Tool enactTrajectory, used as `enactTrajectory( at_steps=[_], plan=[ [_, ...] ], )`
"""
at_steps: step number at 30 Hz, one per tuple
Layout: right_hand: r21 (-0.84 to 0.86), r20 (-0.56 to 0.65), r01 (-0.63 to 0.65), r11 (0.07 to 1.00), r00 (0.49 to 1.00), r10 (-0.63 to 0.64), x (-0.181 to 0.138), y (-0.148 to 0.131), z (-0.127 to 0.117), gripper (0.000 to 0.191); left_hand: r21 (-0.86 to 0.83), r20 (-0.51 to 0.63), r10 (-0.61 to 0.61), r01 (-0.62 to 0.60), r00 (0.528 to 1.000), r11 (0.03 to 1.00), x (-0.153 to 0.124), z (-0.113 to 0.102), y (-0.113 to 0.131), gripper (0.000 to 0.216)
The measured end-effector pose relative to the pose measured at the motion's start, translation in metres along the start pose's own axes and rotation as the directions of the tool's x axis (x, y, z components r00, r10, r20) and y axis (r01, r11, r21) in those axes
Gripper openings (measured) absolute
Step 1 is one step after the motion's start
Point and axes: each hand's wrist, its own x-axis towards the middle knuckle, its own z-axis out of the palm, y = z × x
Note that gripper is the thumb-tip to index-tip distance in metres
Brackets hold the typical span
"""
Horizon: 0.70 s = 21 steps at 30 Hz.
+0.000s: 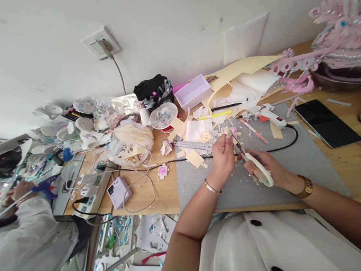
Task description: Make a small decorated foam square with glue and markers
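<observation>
My right hand [268, 165] is closed round the pale-handled scissors [260, 171], whose blades point up and left toward my left hand. My left hand [223, 152] is pinched beside the blade tips on a small cream piece [227, 131], mostly hidden by the fingers. Both hands are above the grey cutting mat [288, 191]. Just beyond them lie a pink patterned scrap [233, 131] and a small yellow piece with a smiley face [206, 137]. A clear ruler [192, 145] lies left of my left hand among cream offcuts [194, 159].
A white glue gun [273, 117] and its black cable lie on the mat, near a phone [328, 122]. Behind stand a lilac box [193, 92] and a pen bag [154, 91]. A plastic bag [132, 143] and power strip [92, 199] are left, beside a co-worker's sleeve [37, 226].
</observation>
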Motion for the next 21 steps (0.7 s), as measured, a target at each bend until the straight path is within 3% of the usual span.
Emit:
enactTrajectory(
  at_steps=[9,17,21],
  plan=[
    [-0.04,0.018,0.107,0.993,0.994,-0.106,0.0014,0.0016,0.0,0.055,0.028,0.029,-0.022,0.021,0.999,0.999,-0.001,0.0028,-0.0061,0.059],
    [0.054,-0.012,0.022,0.998,1.0,-0.021,-0.0005,0.0027,0.0023,0.052,0.018,0.035,-0.03,0.029,0.999,0.999,-0.0023,0.0042,-0.0098,0.057],
    [0.029,-0.015,0.055,0.998,0.998,-0.055,0.0008,0.0034,0.0013,0.053,0.016,0.041,-0.028,0.027,0.999,1.0,-0.0028,0.0035,-0.008,0.057]
  ],
)
